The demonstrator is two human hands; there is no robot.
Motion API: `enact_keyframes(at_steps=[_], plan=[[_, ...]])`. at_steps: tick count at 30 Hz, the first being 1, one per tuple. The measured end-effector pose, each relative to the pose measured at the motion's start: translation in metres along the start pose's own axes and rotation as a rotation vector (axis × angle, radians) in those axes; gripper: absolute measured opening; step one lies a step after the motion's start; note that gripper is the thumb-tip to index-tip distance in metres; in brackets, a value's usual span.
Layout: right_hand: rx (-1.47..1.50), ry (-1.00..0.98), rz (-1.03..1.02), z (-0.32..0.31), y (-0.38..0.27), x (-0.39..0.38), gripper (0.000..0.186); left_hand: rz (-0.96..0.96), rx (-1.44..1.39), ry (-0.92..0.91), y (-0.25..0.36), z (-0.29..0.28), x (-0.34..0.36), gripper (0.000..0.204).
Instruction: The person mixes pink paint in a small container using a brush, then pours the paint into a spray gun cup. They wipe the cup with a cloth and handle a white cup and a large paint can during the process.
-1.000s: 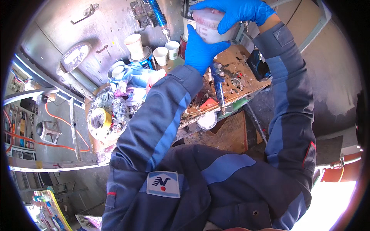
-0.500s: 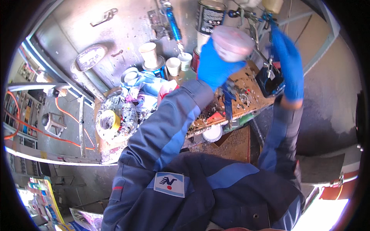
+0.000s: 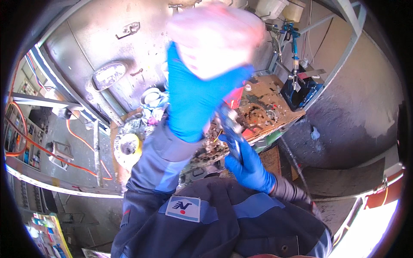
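Note:
My left hand point(image 3: 200, 96), in a blue glove, is raised over the workbench with its fingers around a large translucent cup point(image 3: 217, 41). The cup looks pinkish-white and is blurred by motion. Just below it, a dark metal spray gun point(image 3: 231, 129) points down between my hands and seems joined to the cup; the joint is hidden behind my left hand. My right hand point(image 3: 251, 170), also gloved in blue, is closed around the spray gun's lower part near my chest.
A stained wooden workbench point(image 3: 262, 103) lies beyond my hands. At its right hangs another spray gun point(image 3: 295, 47), blue with a pale cup, over a dark box point(image 3: 299, 92). A yellow tape roll point(image 3: 130, 145) and rags point(image 3: 152, 112) sit left. An orange hose point(image 3: 79, 136) runs at far left.
My left hand has lifted the cup up, leftward and closer. My right hand has left the hanging spray gun on the right and come down to the held gun.

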State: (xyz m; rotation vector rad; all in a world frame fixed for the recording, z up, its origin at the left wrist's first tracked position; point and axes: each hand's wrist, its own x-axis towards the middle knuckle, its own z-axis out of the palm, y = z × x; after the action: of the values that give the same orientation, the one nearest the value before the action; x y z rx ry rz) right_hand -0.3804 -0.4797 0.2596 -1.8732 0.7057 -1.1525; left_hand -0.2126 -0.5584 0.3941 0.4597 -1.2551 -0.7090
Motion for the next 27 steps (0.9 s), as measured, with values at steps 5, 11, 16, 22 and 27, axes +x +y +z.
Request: enact_keyframes(at_steps=[5, 11, 16, 22, 27], plan=[[0.197, -0.102, 0.046, 0.053, -0.031, 0.101, 0.036, 0.079, 0.392, 0.196, 0.079, -0.077, -0.013, 0.087], [0.218, -0.062, 0.063, 0.103, -0.045, 0.215, 0.028, 0.118, 0.702, 0.229, 0.134, -0.152, -0.107, 0.055], [0.079, -0.025, -0.055, 0.137, -0.008, 0.266, 0.017, -0.236, 0.558, 0.293, 0.134, -0.196, -0.177, 0.052], [-0.046, 0.056, -0.041, 0.155, 0.030, 0.247, 0.029, -0.321, 0.571, 0.200, 0.126, -0.222, -0.211, 0.040], [0.068, -0.117, 0.057, 0.126, 0.041, 0.227, 0.046, -0.351, 0.568, 0.239, 0.115, -0.216, -0.203, 0.030]])
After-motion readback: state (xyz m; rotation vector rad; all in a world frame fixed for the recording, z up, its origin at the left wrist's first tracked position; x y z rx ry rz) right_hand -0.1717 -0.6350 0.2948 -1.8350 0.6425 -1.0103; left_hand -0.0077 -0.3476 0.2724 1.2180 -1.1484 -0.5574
